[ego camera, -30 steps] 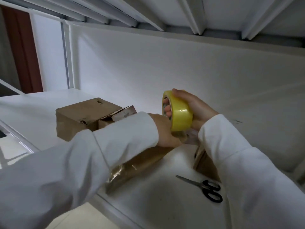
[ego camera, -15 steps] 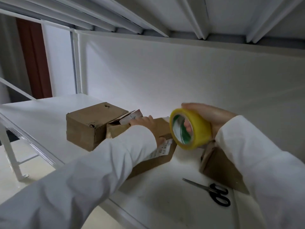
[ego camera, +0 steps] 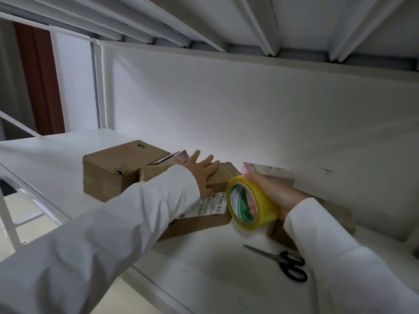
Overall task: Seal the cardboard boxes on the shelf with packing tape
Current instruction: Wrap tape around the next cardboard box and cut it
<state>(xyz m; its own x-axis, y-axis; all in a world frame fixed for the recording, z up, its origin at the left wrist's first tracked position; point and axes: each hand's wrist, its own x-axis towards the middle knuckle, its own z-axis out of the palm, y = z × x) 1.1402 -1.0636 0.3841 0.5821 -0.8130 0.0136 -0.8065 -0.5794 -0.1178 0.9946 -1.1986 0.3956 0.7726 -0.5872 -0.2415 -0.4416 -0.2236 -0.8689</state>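
The left hand (ego camera: 201, 172) is lying flat with fingers spread on top of the labelled box (ego camera: 210, 209), pressing it down on the shelf (ego camera: 204, 264). The right hand (ego camera: 274, 193) is curling round the tape roll (ego camera: 252, 203) — fingers through its core — and its grip is holding the roll just right of that box, above the shelf. A second box (ego camera: 118, 171) is sitting to the left, scissors (ego camera: 285, 261) lying near the front.
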